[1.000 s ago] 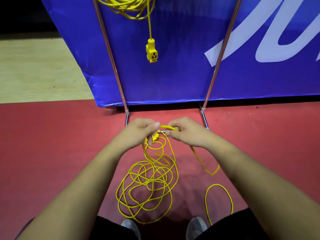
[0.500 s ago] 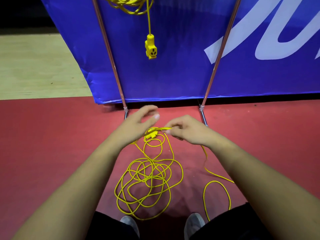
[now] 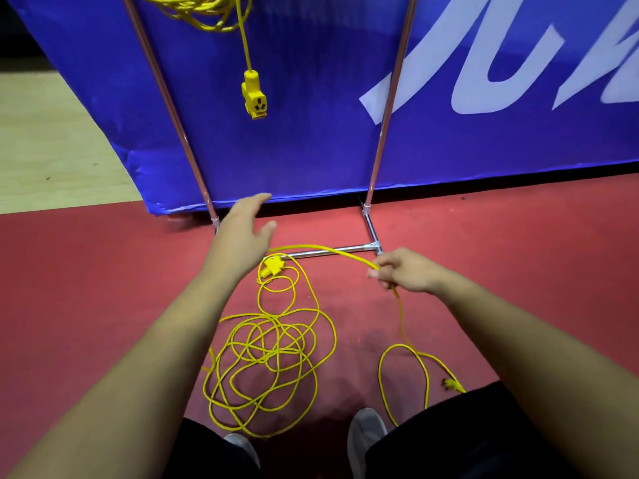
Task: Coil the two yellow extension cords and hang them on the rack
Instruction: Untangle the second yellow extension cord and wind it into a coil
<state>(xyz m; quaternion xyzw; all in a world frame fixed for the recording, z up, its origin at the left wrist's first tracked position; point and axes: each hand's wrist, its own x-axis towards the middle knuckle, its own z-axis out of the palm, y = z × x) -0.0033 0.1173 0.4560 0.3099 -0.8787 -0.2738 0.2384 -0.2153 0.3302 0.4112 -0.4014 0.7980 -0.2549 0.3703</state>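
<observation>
A loose yellow extension cord (image 3: pixel 266 361) lies tangled on the red floor in front of my feet. Its socket end (image 3: pixel 272 266) rests near the rack's base bar, just right of my left wrist. My right hand (image 3: pixel 403 271) grips a stretch of this cord, which arcs left toward the socket end and trails down to a loop and the plug (image 3: pixel 453 384). My left hand (image 3: pixel 242 233) hovers with fingers spread, holding nothing. A coiled yellow cord (image 3: pixel 204 10) hangs on the rack (image 3: pixel 389 98) at the top, its socket (image 3: pixel 255 98) dangling.
A blue banner (image 3: pixel 311 133) stands right behind the rack's two slanted poles. The rack's metal base bar (image 3: pixel 332 252) lies on the red floor between my hands. Pale wooden flooring (image 3: pixel 45 143) shows at the left. My shoes (image 3: pixel 366 433) are at the bottom.
My left hand let go of the socket end, opened and lifted away. My right hand slid right along the cord, drawing out a length. The socket end now lies on the floor.
</observation>
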